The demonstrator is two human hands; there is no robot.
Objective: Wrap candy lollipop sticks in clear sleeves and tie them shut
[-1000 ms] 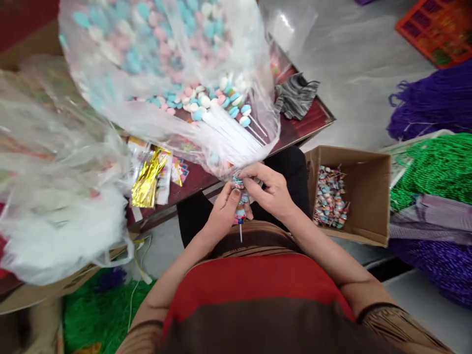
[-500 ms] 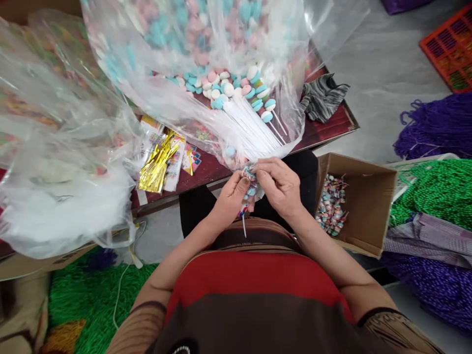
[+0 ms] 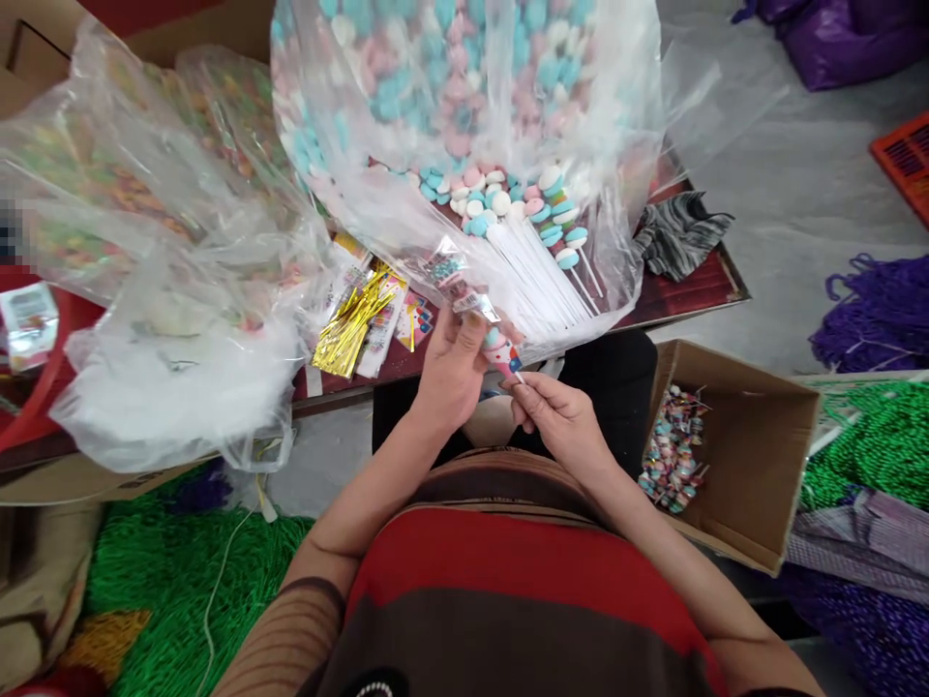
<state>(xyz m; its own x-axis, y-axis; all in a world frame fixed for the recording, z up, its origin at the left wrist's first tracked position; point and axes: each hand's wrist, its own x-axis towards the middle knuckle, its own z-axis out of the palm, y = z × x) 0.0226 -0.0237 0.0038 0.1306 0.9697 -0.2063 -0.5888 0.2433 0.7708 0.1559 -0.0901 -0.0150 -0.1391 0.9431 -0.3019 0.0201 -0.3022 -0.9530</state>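
My left hand [image 3: 451,373] is closed around a marshmallow skewer [image 3: 500,348] in a clear printed wrapper. The wrapper's see-through top [image 3: 450,266] sticks out past my thumb, over the table edge. At the lower end, my right hand [image 3: 557,414] pinches the white stick just below the wrapper. Beyond my hands, a large clear bag [image 3: 464,106] lies open, with loose pink, blue and white marshmallows [image 3: 475,198] at its mouth. White sticks [image 3: 541,281] and several threaded skewers [image 3: 562,227] rest there too. Gold twist ties [image 3: 352,324] lie on printed wrappers [image 3: 381,339] to the left.
A cardboard box [image 3: 755,455] holding wrapped skewers [image 3: 674,450] stands at my right. A striped grey cloth [image 3: 682,235] lies on the table's right corner. More plastic bags [image 3: 181,358] cover the left. Green strands [image 3: 195,581] and purple strands [image 3: 871,315] lie around on the floor.
Both hands worked together at the wrapped skewer's upper part before. Now my right hand has moved down to the stick, and the wrapper's top points away toward the table. The camera view has shifted.
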